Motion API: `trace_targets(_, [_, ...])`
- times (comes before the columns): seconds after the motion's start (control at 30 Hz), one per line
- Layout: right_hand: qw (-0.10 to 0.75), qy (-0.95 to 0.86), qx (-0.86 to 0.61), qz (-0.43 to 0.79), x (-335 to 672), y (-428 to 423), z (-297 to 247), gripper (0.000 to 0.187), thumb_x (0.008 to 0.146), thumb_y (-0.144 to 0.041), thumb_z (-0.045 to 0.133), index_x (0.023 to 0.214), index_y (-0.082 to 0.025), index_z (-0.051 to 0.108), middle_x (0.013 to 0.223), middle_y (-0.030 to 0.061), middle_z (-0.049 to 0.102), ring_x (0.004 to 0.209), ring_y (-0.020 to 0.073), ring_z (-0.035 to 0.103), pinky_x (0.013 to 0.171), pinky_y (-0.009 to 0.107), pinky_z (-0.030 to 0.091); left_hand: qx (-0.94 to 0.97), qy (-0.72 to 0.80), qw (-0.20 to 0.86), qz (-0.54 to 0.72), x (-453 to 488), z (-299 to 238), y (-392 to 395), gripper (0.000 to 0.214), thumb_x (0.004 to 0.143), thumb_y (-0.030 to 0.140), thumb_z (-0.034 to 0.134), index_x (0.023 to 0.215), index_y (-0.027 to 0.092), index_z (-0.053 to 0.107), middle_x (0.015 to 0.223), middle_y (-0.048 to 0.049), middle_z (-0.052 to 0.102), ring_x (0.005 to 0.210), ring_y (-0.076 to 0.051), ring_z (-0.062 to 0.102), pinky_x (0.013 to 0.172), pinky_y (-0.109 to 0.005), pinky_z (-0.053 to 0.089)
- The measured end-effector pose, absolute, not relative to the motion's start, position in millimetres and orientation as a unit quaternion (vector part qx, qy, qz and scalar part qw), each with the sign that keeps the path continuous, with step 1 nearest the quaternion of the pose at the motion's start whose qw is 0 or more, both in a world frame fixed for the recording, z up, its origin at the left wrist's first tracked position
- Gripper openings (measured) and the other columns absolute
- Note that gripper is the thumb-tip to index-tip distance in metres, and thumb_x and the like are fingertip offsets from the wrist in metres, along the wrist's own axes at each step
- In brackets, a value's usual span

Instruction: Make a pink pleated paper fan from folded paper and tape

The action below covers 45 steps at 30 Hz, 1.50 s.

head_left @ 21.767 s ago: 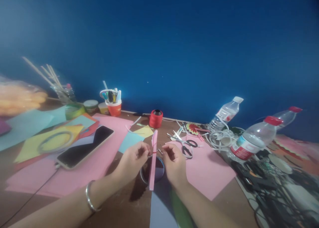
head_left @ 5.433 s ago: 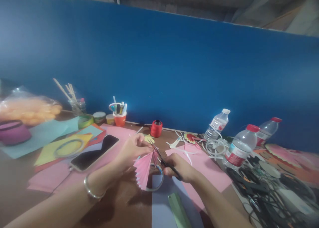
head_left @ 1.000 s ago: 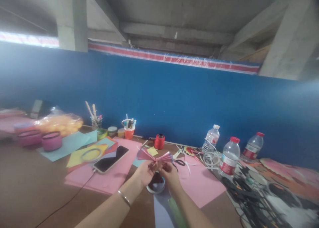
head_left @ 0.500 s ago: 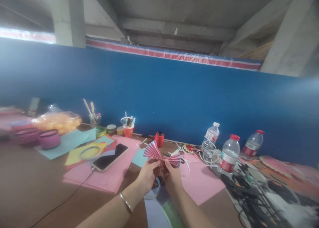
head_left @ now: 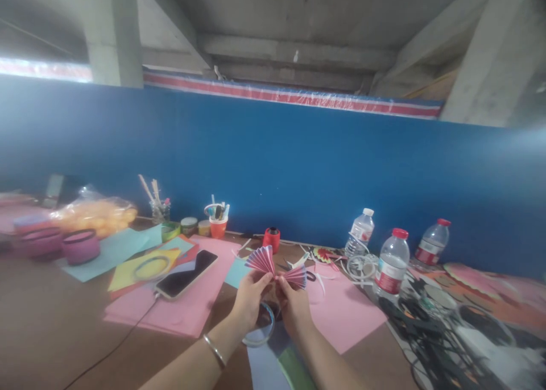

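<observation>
Both my hands hold a pink pleated paper fan [head_left: 261, 260] tied at its middle, raised above the table. My left hand [head_left: 250, 301] pinches the left half, which spreads up and left. My right hand [head_left: 292, 303] pinches the right half [head_left: 296, 277], which spreads to the right. Under the hands lies a tape ring [head_left: 261, 333] on the brown table [head_left: 51, 327]. A folded green strip [head_left: 298, 373] lies on a pale blue sheet [head_left: 262, 373] near my right forearm.
A phone [head_left: 186, 266] lies on pink paper [head_left: 187, 310] to the left. A red thread spool [head_left: 272, 239], an orange pen cup [head_left: 218, 226] and scissors [head_left: 309, 275] stand behind. Three water bottles [head_left: 390, 265] and tangled cables [head_left: 426, 333] fill the right. Purple bowls [head_left: 79, 246] sit far left.
The fan's left half has spread wider and tipped upward in my hands over the last second. The view has shifted slightly. Earlier I tied the folded strip and held scissors to it.
</observation>
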State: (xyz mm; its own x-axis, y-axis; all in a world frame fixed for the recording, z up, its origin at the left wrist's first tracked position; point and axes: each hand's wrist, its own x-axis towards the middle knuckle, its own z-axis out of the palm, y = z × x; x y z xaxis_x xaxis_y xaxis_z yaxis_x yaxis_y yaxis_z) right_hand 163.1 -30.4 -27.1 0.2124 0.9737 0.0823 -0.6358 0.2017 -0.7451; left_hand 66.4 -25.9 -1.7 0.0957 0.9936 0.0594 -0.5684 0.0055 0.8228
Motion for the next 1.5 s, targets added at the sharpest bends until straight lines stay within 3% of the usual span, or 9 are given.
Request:
trace_targets(0.1, [0.727, -0.302, -0.310, 0.533, 161.1, -30.3, -28.0, 0.027, 0.057, -0.027, 0.075, 0.078, -0.013, 0.065, 0.073, 0.0035, 0.068, 0.067, 0.0164, 0.061, 0.065, 0.028, 0.049, 0.370, 0.310, 0.631, 0.607, 67.1, -2.3, -26.1, 0.017, 0.064, 0.027, 0.070, 0.071, 0.014, 0.061, 0.068, -0.0015, 0.065, 0.064, -0.013, 0.061, 0.067, -0.023, 0.047])
trace_targets(0.27, [0.725, -0.322, -0.329, 0.512, 160.1, -31.5, -27.4, 0.020, 0.058, -0.027, 0.073, 0.068, -0.013, 0.062, 0.061, 0.0014, 0.064, 0.057, 0.0146, 0.057, 0.057, 0.026, 0.046, 0.383, 0.329, 0.607, 0.614, 67.3, -4.4, -26.9, 0.019, 0.066, 0.030, 0.069, 0.070, 0.014, 0.061, 0.065, -0.0004, 0.064, 0.061, -0.011, 0.059, 0.061, -0.021, 0.045])
trace_targets(0.63, [0.715, -0.341, -0.355, 0.496, 160.9, -36.0, -24.4, 0.016, 0.062, -0.028, 0.069, 0.063, -0.015, 0.058, 0.055, -0.0031, 0.059, 0.053, 0.0119, 0.053, 0.055, 0.024, 0.043, 0.426, 0.365, 0.561, 0.609, 67.4, -12.1, -24.5, 0.022, 0.065, 0.033, 0.068, 0.071, 0.013, 0.062, 0.067, -0.0021, 0.064, 0.063, -0.013, 0.058, 0.061, -0.022, 0.045])
trace_targets(0.97, [0.698, -0.360, -0.364, 0.500, 164.7, -34.4, -24.9, 0.022, 0.060, -0.033, 0.070, 0.064, -0.015, 0.058, 0.057, -0.0014, 0.058, 0.053, 0.0129, 0.052, 0.052, 0.024, 0.042, 0.454, 0.378, 0.546, 0.594, 65.4, -12.4, -23.6, 0.022, 0.063, 0.034, 0.070, 0.069, 0.014, 0.063, 0.064, -0.0023, 0.065, 0.062, -0.015, 0.059, 0.060, -0.022, 0.043])
trace_targets(1.5, [0.695, -0.346, -0.365, 0.514, 166.6, -36.0, -17.7, 0.015, 0.057, -0.024, 0.070, 0.058, -0.015, 0.058, 0.051, -0.0038, 0.055, 0.049, 0.0109, 0.049, 0.050, 0.023, 0.040, 0.470, 0.379, 0.546, 0.581, 64.1, -14.6, -22.4, 0.024, 0.065, 0.037, 0.067, 0.067, 0.015, 0.060, 0.063, -0.0003, 0.062, 0.060, -0.013, 0.057, 0.060, -0.022, 0.042])
